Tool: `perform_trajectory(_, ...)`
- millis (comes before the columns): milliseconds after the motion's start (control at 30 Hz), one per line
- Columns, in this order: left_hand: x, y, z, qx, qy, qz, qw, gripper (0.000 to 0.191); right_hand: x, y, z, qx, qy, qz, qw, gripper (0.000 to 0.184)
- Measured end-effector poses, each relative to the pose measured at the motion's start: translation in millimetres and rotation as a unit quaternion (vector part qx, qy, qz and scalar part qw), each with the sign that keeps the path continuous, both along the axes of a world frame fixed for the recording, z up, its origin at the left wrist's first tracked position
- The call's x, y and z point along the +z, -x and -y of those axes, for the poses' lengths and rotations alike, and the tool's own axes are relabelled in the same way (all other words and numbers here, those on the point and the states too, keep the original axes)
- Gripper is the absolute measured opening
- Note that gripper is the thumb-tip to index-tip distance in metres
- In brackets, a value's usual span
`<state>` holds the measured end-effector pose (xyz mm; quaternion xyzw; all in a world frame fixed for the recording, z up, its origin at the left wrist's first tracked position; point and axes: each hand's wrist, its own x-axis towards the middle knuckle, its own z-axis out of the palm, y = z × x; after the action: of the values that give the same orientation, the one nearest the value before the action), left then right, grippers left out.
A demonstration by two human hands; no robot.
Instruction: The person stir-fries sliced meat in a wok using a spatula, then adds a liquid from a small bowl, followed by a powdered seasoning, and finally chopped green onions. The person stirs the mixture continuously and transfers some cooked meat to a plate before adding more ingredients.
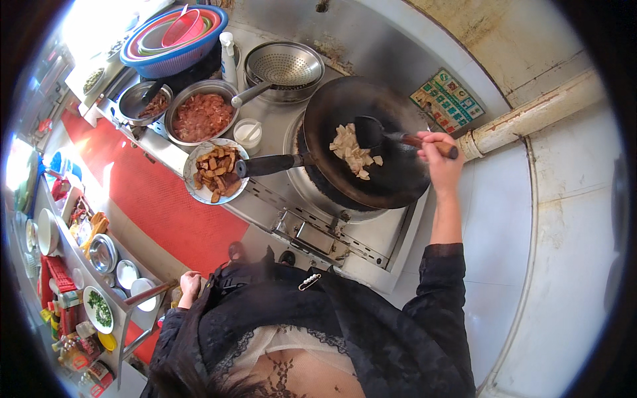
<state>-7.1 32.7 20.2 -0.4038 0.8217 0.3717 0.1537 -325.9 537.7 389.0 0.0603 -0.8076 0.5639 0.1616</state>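
My right hand (pixel 438 156) grips the wooden handle of a black ladle (pixel 369 133). The ladle's bowl rests inside a dark iron wok (pixel 333 104), against a small heap of pale sliced food (pixel 351 149). The wok sits on a stove burner, its long black handle (pixel 271 165) pointing left. Down by my waist hangs my left hand (pixel 190 286), its fingers curled and nothing visible in them. That hand is near the end of a shelf rail (pixel 152 292). Beneath the wok handle's tip, a plate (pixel 189 191) holds browned fried pieces (pixel 217 169).
Left of the wok stand a bowl of raw sliced meat (pixel 204 117), a smaller metal bowl (pixel 130 105), a white-filled jar (pixel 248 133) and a spray bottle (pixel 228 59). A metal strainer (pixel 284 62) sits behind. A side shelf carries chopped greens (pixel 99 308). A pipe (pixel 537 117) crosses right.
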Motion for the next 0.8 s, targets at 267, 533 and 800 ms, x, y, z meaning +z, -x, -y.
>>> perform_trajectory(267,-6,1,2,-0.001,-0.013,0.002,1.0,0.021,-23,0,27,0.048,-0.135,-0.069,0.987,0.008)
perform_trajectory(533,-13,-17,-1,-0.035,0.025,0.002,0.999,0.021,-37,10,-5,-0.027,-0.163,-0.127,0.978,0.007)
perform_trajectory(800,-11,-7,-1,-0.006,0.009,0.002,1.0,0.02,-15,-39,27,0.081,-0.109,-0.11,0.985,0.007)
